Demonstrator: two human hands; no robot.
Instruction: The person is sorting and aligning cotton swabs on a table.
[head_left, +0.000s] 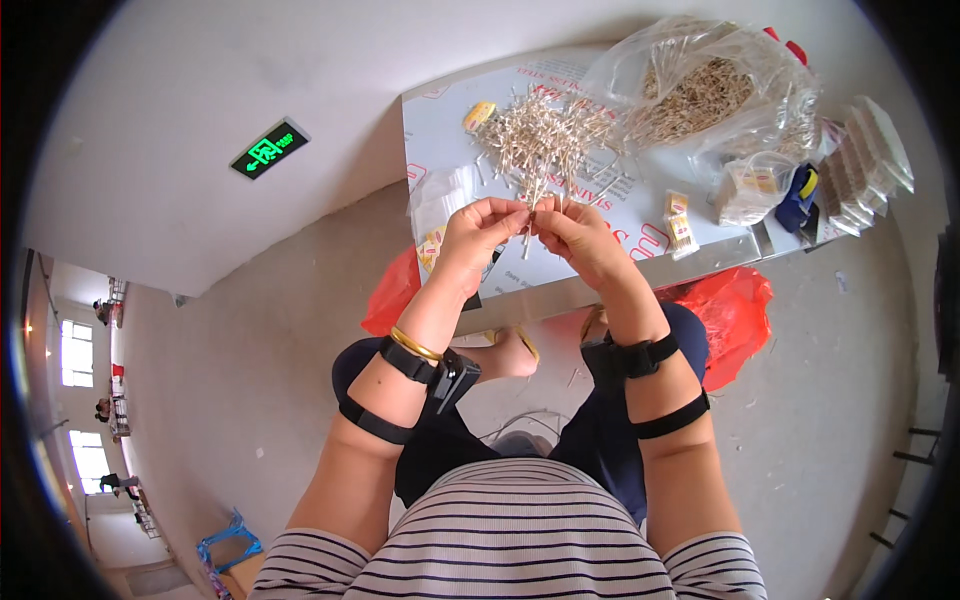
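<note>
Over the near edge of the table, my left hand and my right hand meet with fingertips nearly touching. Between them is a small bundle of cotton swabs, pinched by both hands, its ends sticking out above and below the fingers. How many swabs are in it is hidden by the fingers. Just beyond lies a loose heap of cotton swabs, pale and tangled. Clear plastic bags lie flat beside my left hand, with a yellow-and-white packet below them.
A big clear bag of swabs stands at the back right of the metal table. Nearer are small yellow packets, a filled clear bag, a dark blue object and stacked packs. Red plastic bags hang below.
</note>
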